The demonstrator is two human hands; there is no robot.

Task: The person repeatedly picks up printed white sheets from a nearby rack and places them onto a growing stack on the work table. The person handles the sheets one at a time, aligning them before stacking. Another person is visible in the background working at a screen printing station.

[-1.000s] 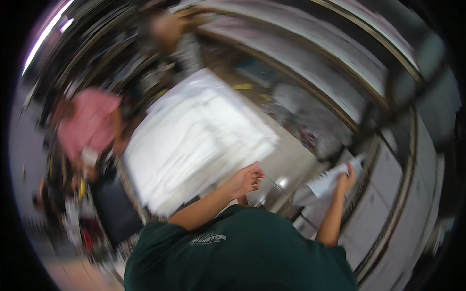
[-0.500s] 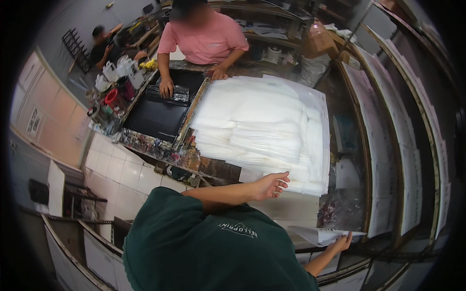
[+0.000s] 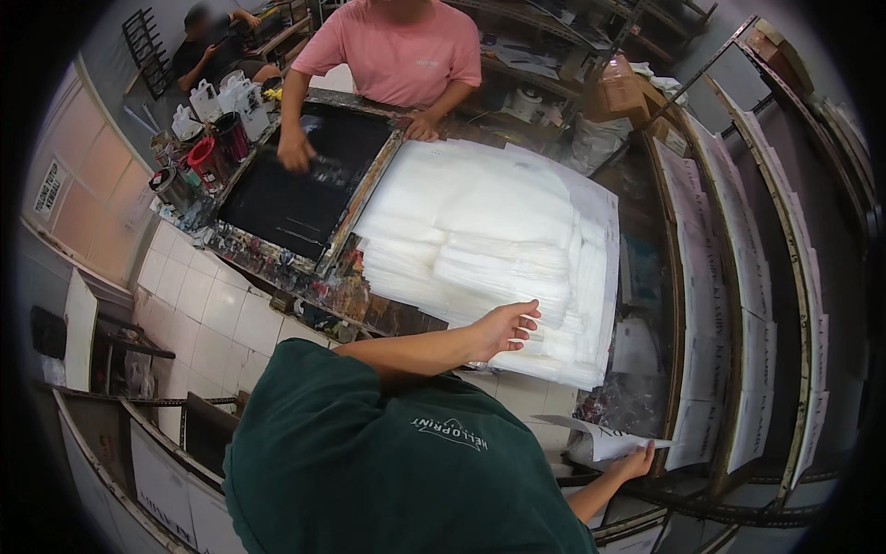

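My left hand [image 3: 506,331] hovers by the near edge of a tall stack of white sheets [image 3: 503,226], fingers loosely bent and apart, with nothing in them. Out to the right, my right hand [image 3: 634,460] pinches a thin white sheet [image 3: 604,441] with dark print by its edge. That sheet bends in the air beside the rack. Across the table, a co-worker in a pink shirt [image 3: 392,60] has one hand [image 3: 295,152], blurred, at a squeegee [image 3: 329,170] on the black printing screen [image 3: 305,203]. The co-worker's other hand [image 3: 423,126] rests at the screen's frame.
A drying rack [image 3: 688,314] with printed sheets on its shelves stands close on the right. More rack shelves [image 3: 120,462] lie behind me at lower left. Ink cans [image 3: 205,162] and bottles crowd the table's far left corner. Another person [image 3: 208,51] sits further back.
The whole view has shifted slightly. The sheet in my right hand has turned, showing more of its print. Pale streaks now show on the near part of the screen.
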